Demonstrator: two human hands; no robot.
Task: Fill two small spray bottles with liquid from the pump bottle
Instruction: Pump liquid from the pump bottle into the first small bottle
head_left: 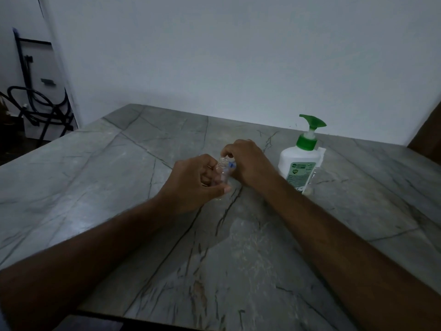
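1. My left hand: fingers curled round the body of a small clear spray bottle, which stood upright with its neck open, near the middle of the worktop.
2. My right hand: fingers curled at the bottle's far side, pinching a small blue piece, which I took for its spray cap; most of it was hidden.
3. Handling, as I judged it: bottle apparently empty, so light and easily tipped; thin smooth plastic, likely slippery if wetted. Best held round the body, low, leaving the narrow neck free.
4. Pump bottle: white, green pump head, upright toward the worktop's right edge, near my right forearm.
5. Second clear bottle, as it seemed, just beside the pump bottle; too dim to confirm.
6. In the way: only my right forearm, which crossed in front of the pump bottle.
7. Dark hoses: beyond the far left corner, against the wall.
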